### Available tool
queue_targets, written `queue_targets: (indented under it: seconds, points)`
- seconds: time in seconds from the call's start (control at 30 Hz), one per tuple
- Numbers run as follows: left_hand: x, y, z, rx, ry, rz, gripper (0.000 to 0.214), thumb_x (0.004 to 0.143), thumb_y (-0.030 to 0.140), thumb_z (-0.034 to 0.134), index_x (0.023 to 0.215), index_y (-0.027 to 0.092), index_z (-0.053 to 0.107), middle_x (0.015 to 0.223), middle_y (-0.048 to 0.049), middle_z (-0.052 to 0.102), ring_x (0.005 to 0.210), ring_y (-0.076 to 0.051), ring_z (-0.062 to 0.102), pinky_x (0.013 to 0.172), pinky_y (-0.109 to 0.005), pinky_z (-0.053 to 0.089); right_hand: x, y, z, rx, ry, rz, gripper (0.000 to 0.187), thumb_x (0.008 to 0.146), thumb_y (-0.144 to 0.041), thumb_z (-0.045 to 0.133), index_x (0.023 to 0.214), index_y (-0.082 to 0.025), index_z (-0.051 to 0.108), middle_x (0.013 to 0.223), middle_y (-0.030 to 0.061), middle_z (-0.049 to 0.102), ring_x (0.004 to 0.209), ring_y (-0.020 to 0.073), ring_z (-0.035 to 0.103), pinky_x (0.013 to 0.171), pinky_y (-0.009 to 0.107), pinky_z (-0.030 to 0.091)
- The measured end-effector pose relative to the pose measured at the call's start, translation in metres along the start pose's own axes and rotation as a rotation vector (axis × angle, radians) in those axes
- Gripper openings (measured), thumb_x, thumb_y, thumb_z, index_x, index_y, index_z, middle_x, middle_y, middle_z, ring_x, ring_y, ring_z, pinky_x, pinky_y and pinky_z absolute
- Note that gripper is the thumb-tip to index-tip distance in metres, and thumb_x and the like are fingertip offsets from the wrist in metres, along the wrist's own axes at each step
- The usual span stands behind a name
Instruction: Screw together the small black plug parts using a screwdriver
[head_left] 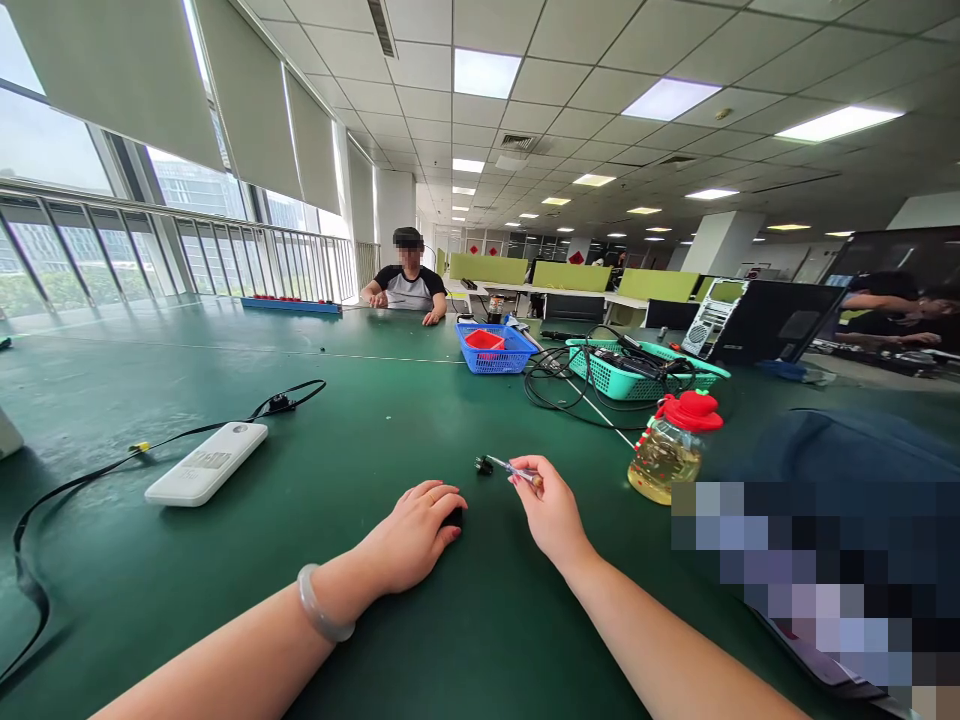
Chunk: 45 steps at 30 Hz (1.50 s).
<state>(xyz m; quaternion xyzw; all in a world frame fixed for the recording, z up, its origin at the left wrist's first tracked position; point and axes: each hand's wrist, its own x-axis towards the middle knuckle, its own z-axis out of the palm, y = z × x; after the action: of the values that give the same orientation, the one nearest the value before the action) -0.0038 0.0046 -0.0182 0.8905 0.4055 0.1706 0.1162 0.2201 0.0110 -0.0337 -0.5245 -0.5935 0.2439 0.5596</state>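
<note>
My left hand (pixel 416 530) rests on the table with its fingers curled round a small black object (pixel 454 517). Most of that object is hidden under the fingers, so its kind does not show. My right hand (pixel 550 510) pinches a small screwdriver (pixel 525 473) with a clear handle. Its thin shaft points left, toward a small black piece (pixel 484 466) lying on the green table (pixel 450 650). Whether the tip touches that piece I cannot tell.
A white power bank (pixel 208 465) and a black strap (pixel 97 470) lie at left. Beyond my right hand stand a red-lidded bottle (pixel 667 460), a blue basket (pixel 497 355) and a teal basket (pixel 619 378) with cables. A person (pixel 409 285) sits at the far edge.
</note>
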Motion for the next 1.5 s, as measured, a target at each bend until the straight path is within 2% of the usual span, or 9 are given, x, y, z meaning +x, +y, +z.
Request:
queue_targets:
  seconds: [0.4, 0.53, 0.63, 0.7, 0.83, 1.0, 1.1, 1.23, 1.5]
  points:
    - [0.003, -0.008, 0.001, 0.088, 0.127, -0.266, 0.028, 0.092, 0.021, 0.038, 0.114, 0.023, 0.055, 0.124, -0.0086, 0.062, 0.122, -0.024, 0.051, 0.106, -0.048, 0.035, -0.004, -0.010, 0.001, 0.022, -0.036, -0.003, 0.021, 0.083, -0.039, 0.058, 0.093, -0.022, 0.063, 0.090, 0.0064, 0.069, 0.082, 0.0224, 0.067, 0.076, 0.037, 0.053]
    - [0.003, -0.004, -0.002, 0.071, 0.128, -0.294, 0.027, 0.094, 0.036, 0.042, 0.113, 0.022, 0.056, 0.123, -0.0090, 0.062, 0.121, -0.026, 0.051, 0.105, -0.048, 0.035, -0.009, -0.020, 0.001, 0.057, -0.093, -0.003, 0.019, 0.083, -0.037, 0.058, 0.092, -0.021, 0.061, 0.087, 0.0059, 0.068, 0.080, 0.0212, 0.067, 0.077, 0.037, 0.054]
    - [0.003, -0.003, -0.002, 0.059, 0.141, -0.303, 0.033, 0.092, 0.046, 0.045, 0.111, 0.022, 0.056, 0.121, -0.0097, 0.062, 0.119, -0.027, 0.051, 0.104, -0.049, 0.035, -0.014, -0.027, 0.002, 0.200, -0.193, -0.006, 0.020, 0.084, -0.039, 0.060, 0.094, -0.021, 0.059, 0.091, 0.0053, 0.067, 0.075, 0.0184, 0.067, 0.077, 0.037, 0.055]
    - [0.003, -0.004, -0.002, 0.046, 0.140, -0.293, 0.036, 0.090, 0.050, 0.047, 0.112, 0.023, 0.056, 0.121, -0.0098, 0.062, 0.120, -0.028, 0.050, 0.105, -0.050, 0.035, -0.015, -0.028, 0.003, 0.313, -0.198, 0.006, 0.025, 0.084, -0.043, 0.061, 0.095, -0.021, 0.058, 0.091, 0.0048, 0.067, 0.069, 0.0166, 0.066, 0.073, 0.036, 0.056]
    - [0.001, -0.005, -0.002, 0.012, 0.080, -0.195, 0.039, 0.091, 0.050, 0.047, 0.122, 0.028, 0.054, 0.128, -0.0071, 0.058, 0.125, -0.027, 0.045, 0.109, -0.052, 0.029, -0.009, -0.021, 0.002, 0.453, -0.034, 0.067, 0.031, 0.081, -0.046, 0.064, 0.098, -0.021, 0.054, 0.081, 0.0016, 0.065, 0.057, 0.0134, 0.060, 0.061, 0.032, 0.054]
    - [-0.001, -0.002, -0.005, -0.005, 0.007, -0.080, 0.038, 0.089, 0.047, 0.051, 0.125, 0.034, 0.056, 0.130, -0.0062, 0.054, 0.125, -0.028, 0.043, 0.111, -0.056, 0.025, 0.001, -0.010, 0.002, 0.561, 0.096, 0.211, 0.033, 0.077, -0.043, 0.065, 0.098, -0.023, 0.049, 0.063, -0.0058, 0.059, 0.041, 0.0088, 0.046, 0.043, 0.023, 0.039]
    - [-0.002, 0.000, -0.006, -0.019, -0.035, 0.005, 0.035, 0.085, 0.044, 0.059, 0.119, 0.035, 0.061, 0.128, -0.0056, 0.053, 0.123, -0.028, 0.044, 0.111, -0.056, 0.026, 0.004, -0.007, 0.003, 0.586, 0.063, 0.293, 0.037, 0.074, -0.044, 0.066, 0.098, -0.022, 0.049, 0.056, -0.0077, 0.055, 0.036, 0.0072, 0.038, 0.038, 0.021, 0.029]
    - [-0.002, 0.003, -0.006, -0.042, -0.057, 0.092, 0.023, 0.089, 0.037, 0.056, 0.109, 0.032, 0.064, 0.123, -0.0047, 0.053, 0.120, -0.026, 0.046, 0.110, -0.049, 0.031, 0.005, -0.005, 0.004, 0.593, -0.050, 0.353, 0.038, 0.071, -0.041, 0.066, 0.098, -0.021, 0.050, 0.053, -0.0080, 0.055, 0.035, 0.0057, 0.034, 0.038, 0.020, 0.025]
    - [-0.010, 0.012, -0.010, 0.022, -0.045, 0.064, 0.020, 0.090, 0.035, 0.052, 0.107, 0.030, 0.062, 0.112, -0.0041, 0.052, 0.107, -0.023, 0.050, 0.103, -0.050, 0.036, 0.006, -0.002, 0.008, 0.573, -0.042, 0.385, 0.035, 0.069, -0.039, 0.065, 0.096, -0.021, 0.052, 0.048, -0.0089, 0.051, 0.036, 0.0051, 0.030, 0.038, 0.018, 0.020]
